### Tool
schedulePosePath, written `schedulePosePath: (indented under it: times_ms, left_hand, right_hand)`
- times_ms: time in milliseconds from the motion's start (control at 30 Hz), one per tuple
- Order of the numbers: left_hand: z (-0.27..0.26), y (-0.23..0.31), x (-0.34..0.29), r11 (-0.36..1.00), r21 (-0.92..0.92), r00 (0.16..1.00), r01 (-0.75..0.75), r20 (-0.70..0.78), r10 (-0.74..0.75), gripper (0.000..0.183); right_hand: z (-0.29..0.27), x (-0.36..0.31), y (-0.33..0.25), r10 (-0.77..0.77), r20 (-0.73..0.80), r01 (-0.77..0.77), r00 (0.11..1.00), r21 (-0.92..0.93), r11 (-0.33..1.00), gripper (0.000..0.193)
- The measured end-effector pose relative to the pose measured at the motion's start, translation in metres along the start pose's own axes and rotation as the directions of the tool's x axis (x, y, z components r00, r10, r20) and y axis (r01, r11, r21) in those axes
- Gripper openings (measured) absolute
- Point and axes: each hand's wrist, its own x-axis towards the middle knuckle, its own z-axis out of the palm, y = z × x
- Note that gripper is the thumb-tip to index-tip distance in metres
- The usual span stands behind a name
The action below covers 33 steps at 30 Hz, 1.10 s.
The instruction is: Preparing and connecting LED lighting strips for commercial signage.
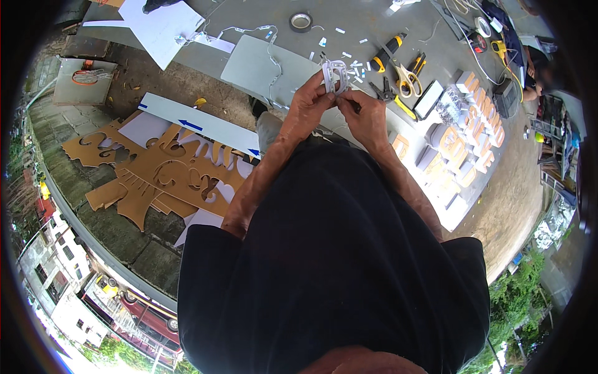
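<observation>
Above the table's near edge, my left hand (pixel 309 105) grips a small white letter-shaped frame (pixel 335 76) with openings in it and thin wire at its top. My right hand (pixel 366 118) has its fingers pinched together at the frame's lower right edge. Whether those fingertips hold a part of it or something smaller is hidden. A string of small white LED modules on wire (pixel 274 60) trails over a pale board (pixel 246 62) to the left. Small white strips (pixel 356 65) lie scattered just beyond the hands.
Right of my hands lie a yellow-black cutter knife (pixel 387 52), scissors (pixel 408 81), pliers (pixel 385 91) and a black-edged white box (pixel 428 100). Several block letters (pixel 458 137) cover the table's right side. A tape roll (pixel 300 23) lies farther back. Cut brown sheets (pixel 168 171) lie at left. Another person (pixel 532 71) is at far right.
</observation>
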Motion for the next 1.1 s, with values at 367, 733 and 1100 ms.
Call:
schedulePosePath:
  times_ms: [367,733,1100]
  left_hand:
    - [-0.002,-0.002,0.0,0.996,0.068,0.998,-0.063,0.009,0.063,0.055]
    - [-0.002,0.004,-0.002,0.993,-0.119,0.997,0.001,0.082,0.009,0.051]
    - [-0.001,0.006,-0.002,0.997,-0.078,0.99,-0.026,0.14,0.036,0.058]
  right_hand:
    - [-0.003,0.0,-0.014,0.439,0.206,-0.485,0.874,0.394,0.781,0.02]
    - [-0.011,-0.001,-0.015,0.429,0.126,-0.445,0.894,0.152,0.883,0.018]
    - [-0.032,0.026,-0.009,-0.041,-0.098,0.035,0.994,-0.057,0.998,0.016]
